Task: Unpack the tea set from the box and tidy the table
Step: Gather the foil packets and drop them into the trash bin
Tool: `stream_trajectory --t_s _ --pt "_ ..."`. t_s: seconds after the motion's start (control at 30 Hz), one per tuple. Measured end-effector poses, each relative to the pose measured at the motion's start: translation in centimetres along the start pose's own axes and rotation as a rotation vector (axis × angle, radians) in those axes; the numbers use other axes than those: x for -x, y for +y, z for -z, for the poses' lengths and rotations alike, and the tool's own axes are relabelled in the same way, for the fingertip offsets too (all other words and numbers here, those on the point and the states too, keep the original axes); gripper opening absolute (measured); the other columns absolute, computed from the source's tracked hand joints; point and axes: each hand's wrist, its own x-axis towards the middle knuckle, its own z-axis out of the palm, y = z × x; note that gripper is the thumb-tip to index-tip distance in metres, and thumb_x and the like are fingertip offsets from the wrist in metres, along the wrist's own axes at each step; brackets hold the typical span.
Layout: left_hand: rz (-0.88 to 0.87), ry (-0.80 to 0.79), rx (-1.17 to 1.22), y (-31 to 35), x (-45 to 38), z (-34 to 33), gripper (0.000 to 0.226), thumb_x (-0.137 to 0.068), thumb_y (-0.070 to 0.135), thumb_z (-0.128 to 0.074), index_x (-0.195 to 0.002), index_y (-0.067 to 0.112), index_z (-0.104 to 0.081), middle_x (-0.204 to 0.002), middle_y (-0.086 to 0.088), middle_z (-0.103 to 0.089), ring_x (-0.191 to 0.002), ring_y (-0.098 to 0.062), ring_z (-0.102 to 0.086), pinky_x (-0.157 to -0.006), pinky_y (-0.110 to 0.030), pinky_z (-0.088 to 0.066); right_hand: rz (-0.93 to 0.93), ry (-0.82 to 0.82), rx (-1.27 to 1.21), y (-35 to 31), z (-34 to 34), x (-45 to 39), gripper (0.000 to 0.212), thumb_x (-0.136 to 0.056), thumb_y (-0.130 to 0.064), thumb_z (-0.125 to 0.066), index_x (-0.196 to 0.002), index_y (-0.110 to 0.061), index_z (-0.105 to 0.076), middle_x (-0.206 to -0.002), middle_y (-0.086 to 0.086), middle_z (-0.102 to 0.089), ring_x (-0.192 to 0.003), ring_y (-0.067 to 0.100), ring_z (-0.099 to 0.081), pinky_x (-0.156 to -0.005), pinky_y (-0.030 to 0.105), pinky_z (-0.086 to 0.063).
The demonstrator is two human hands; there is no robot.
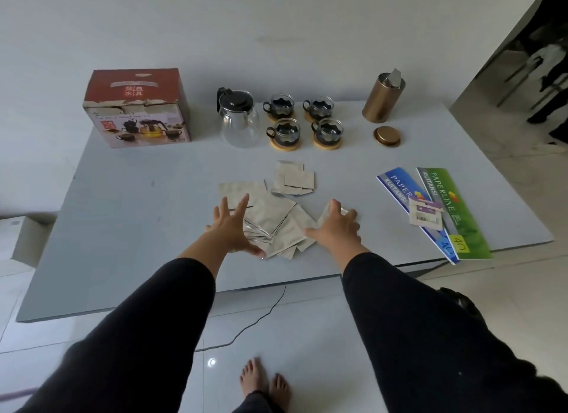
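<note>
Several silver foil sachets [276, 225] lie scattered in the middle of the grey table [123, 228]. My left hand [232, 228] rests on the pile's left side with fingers spread. On the right side my right hand [336, 228] lies flat, fingers partly over one sachet. A second small heap of sachets [293, 179] sits just beyond. At the back stand a glass teapot [238, 119] with a black lid and several glass cups [304, 120] on round wooden coasters. The red tea set box [136, 108] stands at the back left.
A gold tin [382, 97] stands open at the back right, its lid [386, 136] lying in front of it. Two long receipt books [436, 209], blue and green, lie at the right edge with a small packet [425, 216] on top.
</note>
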Motion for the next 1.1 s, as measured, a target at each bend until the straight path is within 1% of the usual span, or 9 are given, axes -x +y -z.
stream_trajectory --t_s 0.13,0.27,0.37,0.5,0.67,0.8,0.87,0.97,1.1 --pt "0.011 -0.046 -0.088 -0.6 -1.5 -1.2 0.150 -0.045 0.052 -0.089 -0.144 0.045 0.022 -0.152 -0.013 0.036 -0.144 -0.038 0.021 -0.111 -0.065 -0.011 -0.150 -0.056 -0.053 0.6 -1.3 -1.5 0.103 -0.072 -0.047 -0.078 -0.148 -0.030 -0.011 -0.148 0.018 -0.015 -0.128 0.041 -0.035 -0.106 0.050 -0.035" --pt "0.013 -0.049 -0.162 -0.8 -3.1 -1.6 0.153 -0.042 0.056 -0.089 -0.143 0.046 0.025 -0.151 -0.017 0.036 -0.145 -0.038 0.017 -0.111 -0.062 -0.015 -0.220 -0.076 -0.062 0.5 -2.5 -2.9 0.108 -0.070 -0.049 -0.079 -0.149 -0.025 -0.009 -0.147 0.023 -0.020 -0.132 0.037 -0.031 -0.105 0.042 -0.034" --pt "0.026 -0.045 -0.241 -0.7 -4.0 -1.5 0.154 -0.039 0.060 -0.088 -0.142 0.046 0.026 -0.155 -0.019 0.025 -0.146 -0.037 0.005 -0.109 -0.060 -0.021 -0.196 -0.075 -0.031 -0.4 -3.1 -3.7 0.106 -0.070 -0.047 -0.079 -0.148 -0.024 -0.012 -0.143 0.023 -0.028 -0.132 0.033 -0.028 -0.103 0.037 -0.034" --pt "-0.032 -0.021 -0.288 -0.6 -4.9 -1.3 0.152 -0.039 0.063 -0.085 -0.145 0.043 0.021 -0.155 -0.012 0.003 -0.141 -0.035 -0.009 -0.106 -0.056 -0.027 -0.072 -0.048 -0.088 -1.9 -3.9 -4.2 0.097 -0.074 -0.031 -0.079 -0.148 -0.025 -0.016 -0.141 0.018 -0.027 -0.132 0.033 -0.028 -0.103 0.034 -0.036" --pt "-0.091 0.019 -0.201 -0.2 -5.8 -1.5 0.144 -0.046 0.058 -0.086 -0.150 0.038 0.012 -0.158 -0.004 -0.003 -0.141 -0.032 -0.011 -0.109 -0.052 -0.026 0.078 -0.040 -0.153 -3.8 -4.7 -5.3 0.076 -0.085 -0.016 -0.065 -0.147 -0.026 -0.022 -0.137 0.016 -0.031 -0.126 0.034 -0.033 -0.102 0.036 -0.041" --pt "-0.089 0.110 -0.047 -0.6 -6.2 -1.5 0.139 -0.048 0.053 -0.088 -0.151 0.038 0.005 -0.146 -0.004 -0.025 -0.134 -0.028 -0.024 -0.105 -0.045 -0.032 0.103 -0.050 -0.119 -4.1 -3.0 -7.1 0.068 -0.082 -0.029 -0.062 -0.141 -0.022 -0.030 -0.130 0.013 -0.043 -0.123 0.032 -0.043 -0.100 0.041 -0.043" --pt "-0.106 0.169 0.021 -0.8 -6.3 -1.3 0.137 -0.046 0.055 -0.088 -0.151 0.040 0.000 -0.143 -0.005 -0.023 -0.132 -0.026 -0.027 -0.102 -0.043 -0.034 0.080 -0.027 -0.123 -4.5 -1.9 -8.4 0.069 -0.081 -0.040 -0.060 -0.140 -0.018 -0.032 -0.133 0.013 -0.043 -0.125 0.032 -0.041 -0.100 0.044 -0.042" --pt "-0.088 0.280 0.093 -0.8 -6.4 -1.0 0.135 -0.042 0.060 -0.086 -0.150 0.041 -0.007 -0.150 -0.004 -0.010 -0.137 -0.026 -0.022 -0.104 -0.042 -0.031 0.085 -0.001 -0.094 -5.8 -0.8 -10.4 0.072 -0.083 -0.043 -0.058 -0.142 -0.015 -0.028 -0.139 0.015 -0.035 -0.128 0.032 -0.035 -0.101 0.046 -0.042" --pt "-0.057 0.209 0.014 -0.3 -6.7 -1.3 0.137 -0.040 0.069 -0.081 -0.148 0.047 -0.001 -0.157 -0.008 0.015 -0.146 -0.033 0.001 -0.114 -0.051 -0.014 0.168 -0.049 -0.004 -7.5 -0.7 -12.6 0.078 -0.082 -0.043 -0.064 -0.145 -0.020 -0.022 -0.144 0.014 -0.023 -0.131 0.033 -0.030 -0.102 0.049 -0.040"
